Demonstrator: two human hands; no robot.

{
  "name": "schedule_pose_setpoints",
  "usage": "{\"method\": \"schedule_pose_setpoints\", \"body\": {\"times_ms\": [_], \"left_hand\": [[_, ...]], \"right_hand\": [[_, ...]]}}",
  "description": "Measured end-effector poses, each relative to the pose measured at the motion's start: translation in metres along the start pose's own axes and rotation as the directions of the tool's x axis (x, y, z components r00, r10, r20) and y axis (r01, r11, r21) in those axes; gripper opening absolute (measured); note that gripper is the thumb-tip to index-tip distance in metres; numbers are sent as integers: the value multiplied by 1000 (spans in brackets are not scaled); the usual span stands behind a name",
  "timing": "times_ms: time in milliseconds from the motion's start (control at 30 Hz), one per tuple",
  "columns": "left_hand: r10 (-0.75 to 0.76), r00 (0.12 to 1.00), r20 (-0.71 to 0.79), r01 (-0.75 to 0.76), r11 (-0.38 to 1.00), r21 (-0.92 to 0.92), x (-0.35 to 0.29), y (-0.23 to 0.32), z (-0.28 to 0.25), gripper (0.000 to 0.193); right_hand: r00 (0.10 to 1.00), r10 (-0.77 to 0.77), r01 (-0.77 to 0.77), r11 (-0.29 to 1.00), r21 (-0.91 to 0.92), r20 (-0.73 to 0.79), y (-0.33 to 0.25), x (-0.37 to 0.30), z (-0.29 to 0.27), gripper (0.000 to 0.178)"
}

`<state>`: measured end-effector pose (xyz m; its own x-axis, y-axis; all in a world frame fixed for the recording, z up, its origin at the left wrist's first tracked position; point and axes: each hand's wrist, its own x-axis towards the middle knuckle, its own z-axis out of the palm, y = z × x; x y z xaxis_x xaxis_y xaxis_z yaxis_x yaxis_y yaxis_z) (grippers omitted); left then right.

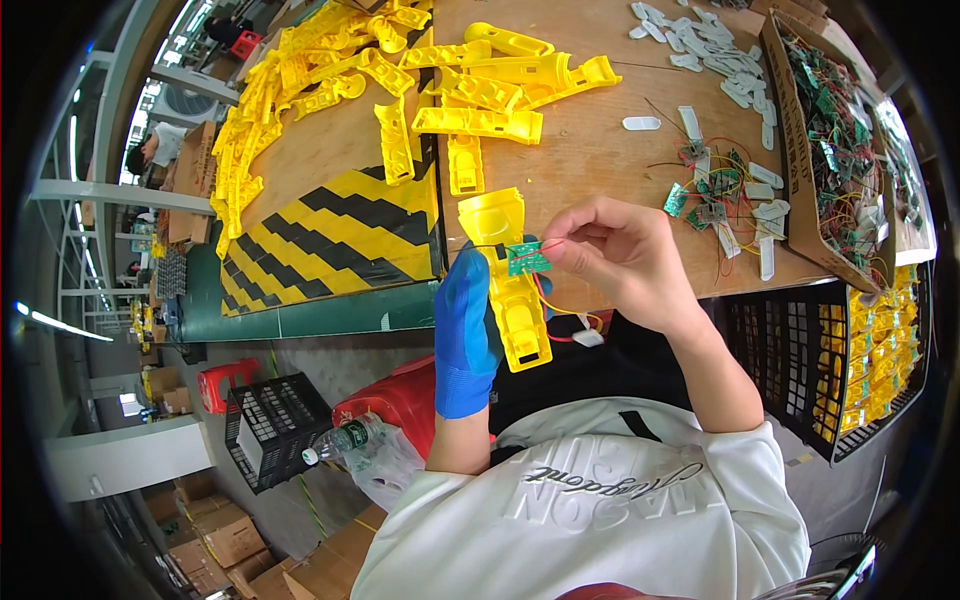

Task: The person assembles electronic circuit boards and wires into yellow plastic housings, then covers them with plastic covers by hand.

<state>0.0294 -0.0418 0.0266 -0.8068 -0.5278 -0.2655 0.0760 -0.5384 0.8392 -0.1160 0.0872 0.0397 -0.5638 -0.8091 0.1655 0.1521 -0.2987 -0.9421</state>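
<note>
My left hand (465, 315), in a blue glove, is closed around a yellow plastic housing half (522, 322), held upright in front of me with its hollow side showing. Across the housing's middle lies a small green circuit board (527, 259). My bare right hand (622, 258) pinches at the board's right edge, where a thin red wire shows; whether the fingertips grip wire or board I cannot tell. Red and yellow wires hang below the board, with a small white piece (588, 338) among them.
More yellow housing halves (478, 122) lie on the table, with a large heap (290, 85) farther left. White oval pieces (700, 45) and wired boards (715, 190) are at the right, beside a carton of boards (835, 150). A black crate (840, 360) of yellow parts stands below right.
</note>
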Motion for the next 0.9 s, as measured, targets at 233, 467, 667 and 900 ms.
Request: {"method": "schedule_pose_setpoints", "body": {"times_ms": [233, 467, 667, 900], "left_hand": [[-19, 1000, -12, 20, 997, 75, -2, -5, 2, 54], [-51, 995, -87, 62, 990, 126, -3, -4, 15, 48], [-19, 1000, -22, 22, 993, 120, -1, -13, 7, 46], [341, 939, 40, -302, 766, 568, -9, -10, 25, 47]], "right_hand": [[997, -35, 22, 983, -183, -69, 15, 2, 5, 14], [996, -47, 34, 985, -168, -74, 20, -1, 0, 14], [985, -70, 26, 964, -264, -159, 16, -9, 2, 13], [973, -168, 104, 930, -352, -157, 15, -12, -1, 16]]}}
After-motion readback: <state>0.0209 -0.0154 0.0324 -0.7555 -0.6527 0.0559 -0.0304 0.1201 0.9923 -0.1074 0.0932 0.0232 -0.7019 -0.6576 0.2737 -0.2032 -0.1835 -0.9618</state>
